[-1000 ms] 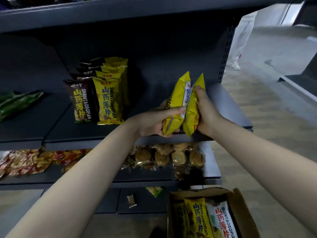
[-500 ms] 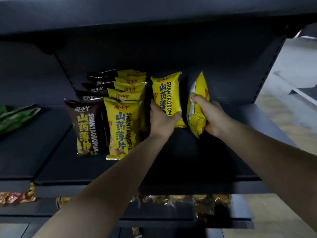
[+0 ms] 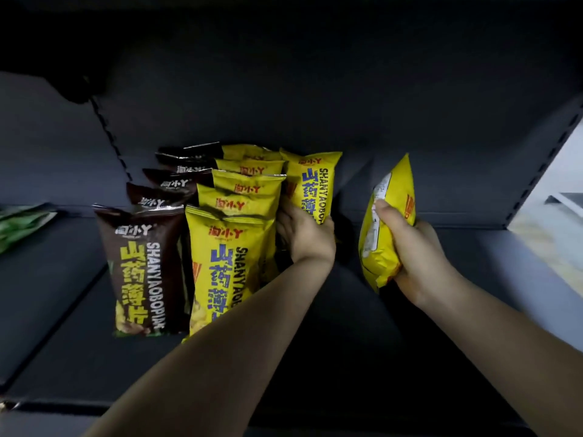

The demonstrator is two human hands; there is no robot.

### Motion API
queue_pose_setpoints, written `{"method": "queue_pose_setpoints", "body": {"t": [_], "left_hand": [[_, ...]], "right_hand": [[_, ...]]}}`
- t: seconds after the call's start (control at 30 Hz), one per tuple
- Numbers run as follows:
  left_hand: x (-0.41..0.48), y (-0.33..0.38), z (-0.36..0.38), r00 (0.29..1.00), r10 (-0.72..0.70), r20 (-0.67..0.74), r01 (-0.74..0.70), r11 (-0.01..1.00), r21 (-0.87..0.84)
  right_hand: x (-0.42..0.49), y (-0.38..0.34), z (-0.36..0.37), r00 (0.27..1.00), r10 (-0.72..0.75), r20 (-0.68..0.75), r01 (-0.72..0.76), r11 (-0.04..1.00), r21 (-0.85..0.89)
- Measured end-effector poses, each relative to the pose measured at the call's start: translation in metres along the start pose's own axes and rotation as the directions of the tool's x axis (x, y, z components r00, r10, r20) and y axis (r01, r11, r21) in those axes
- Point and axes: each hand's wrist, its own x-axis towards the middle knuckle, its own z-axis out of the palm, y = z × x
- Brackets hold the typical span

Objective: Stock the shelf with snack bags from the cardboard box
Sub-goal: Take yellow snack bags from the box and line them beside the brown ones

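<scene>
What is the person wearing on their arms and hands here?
Nothing visible. The left hand and right hand are ungloved, no rings showing; the left forearm and right forearm are bare, with no sleeve, watch or bracelet in view.

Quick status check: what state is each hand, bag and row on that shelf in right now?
left hand, grips the first yellow bag.
first yellow bag, upright, right of the yellow row.
right hand, grips the second yellow bag.
second yellow bag, tilted, apart from the rows.
yellow row, upright.
brown row, upright.
green bags, lying flat, far left.
</scene>
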Motion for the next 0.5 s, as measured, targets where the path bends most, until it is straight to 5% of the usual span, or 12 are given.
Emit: {"method": "queue_pose_setpoints", "body": {"t": [0.5], "left_hand": [[-0.003,0.009,0.003,0.994,-0.107,-0.019,0.109,0.986,0.127]], "right_hand": [[-0.006,0.004,-0.009,1.000,-0.005,0.017,0.005,0.999,-0.035]]}}
